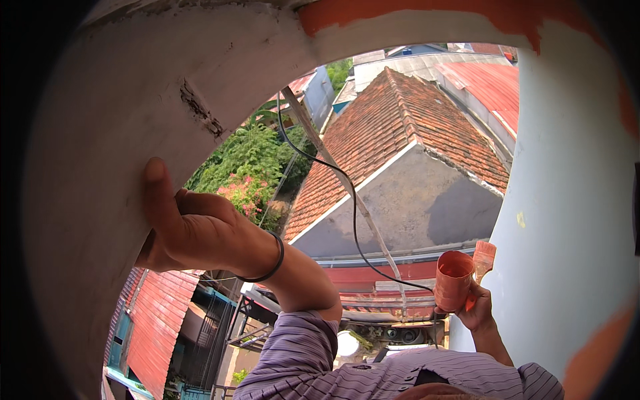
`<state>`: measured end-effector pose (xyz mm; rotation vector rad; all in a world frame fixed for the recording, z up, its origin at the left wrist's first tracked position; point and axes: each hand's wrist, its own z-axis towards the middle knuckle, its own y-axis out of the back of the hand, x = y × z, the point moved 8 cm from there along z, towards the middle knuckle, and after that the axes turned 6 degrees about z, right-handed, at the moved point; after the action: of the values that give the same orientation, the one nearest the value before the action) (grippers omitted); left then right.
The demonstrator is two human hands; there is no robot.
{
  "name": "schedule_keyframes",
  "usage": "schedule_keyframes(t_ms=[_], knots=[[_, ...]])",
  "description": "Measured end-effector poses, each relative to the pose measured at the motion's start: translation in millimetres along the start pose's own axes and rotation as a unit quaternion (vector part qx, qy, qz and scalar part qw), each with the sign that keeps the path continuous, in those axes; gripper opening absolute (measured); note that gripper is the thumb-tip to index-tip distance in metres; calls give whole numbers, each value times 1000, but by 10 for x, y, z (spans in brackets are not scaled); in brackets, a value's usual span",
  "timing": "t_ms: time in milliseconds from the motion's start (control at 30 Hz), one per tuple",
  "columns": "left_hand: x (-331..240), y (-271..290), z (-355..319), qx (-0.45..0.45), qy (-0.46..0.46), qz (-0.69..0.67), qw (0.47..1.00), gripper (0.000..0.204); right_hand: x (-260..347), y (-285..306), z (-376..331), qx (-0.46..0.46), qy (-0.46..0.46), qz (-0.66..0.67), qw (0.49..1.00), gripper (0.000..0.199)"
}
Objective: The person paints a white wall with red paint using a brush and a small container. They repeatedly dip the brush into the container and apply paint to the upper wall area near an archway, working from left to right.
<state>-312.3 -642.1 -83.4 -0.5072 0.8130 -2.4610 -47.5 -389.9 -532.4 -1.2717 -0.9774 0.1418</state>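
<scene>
My left hand (200,230) grips the edge of a whitish wall (100,153), its thumb pressed on the face and its other fingers partly hidden at the edge. A dark band (272,260) circles that wrist. Low at the right, my right hand (481,312) holds an orange-coated cup (451,288) together with a paintbrush (485,255). The brush stands upright beside the cup, its bristles covered in orange paint. Orange paint coats the cup's inside. Part of the brush handle is hidden by the cup and fingers.
A pale blue wall (567,193) curves along the right side, with orange paint (453,15) overhead. A black cable (355,213) and a thin pole (333,163) cross the opening. Far below lie a tiled roof (400,113), a red metal roof (160,327) and shrubs (247,157).
</scene>
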Motion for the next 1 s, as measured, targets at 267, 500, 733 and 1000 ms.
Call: schedule_keyframes(t_ms=[267, 500, 733, 1000], knots=[[62, 5, -3, -1, -43, -53, 998, 32, -17, -267, 248, 46, -43, 129, 990, 52], [311, -98, -68, -78, 338, -334, 876, 44, 186, -172, 422, 17, -30, 120, 992, 53], [220, -127, -1, -122, 313, -353, 873, 45, 386, -318, 536, 48, -25, 103, 993, 55], [300, -171, -70, -119, 337, -381, 853, 45, 464, -492, 676, 37, -13, 113, 993, 54]])
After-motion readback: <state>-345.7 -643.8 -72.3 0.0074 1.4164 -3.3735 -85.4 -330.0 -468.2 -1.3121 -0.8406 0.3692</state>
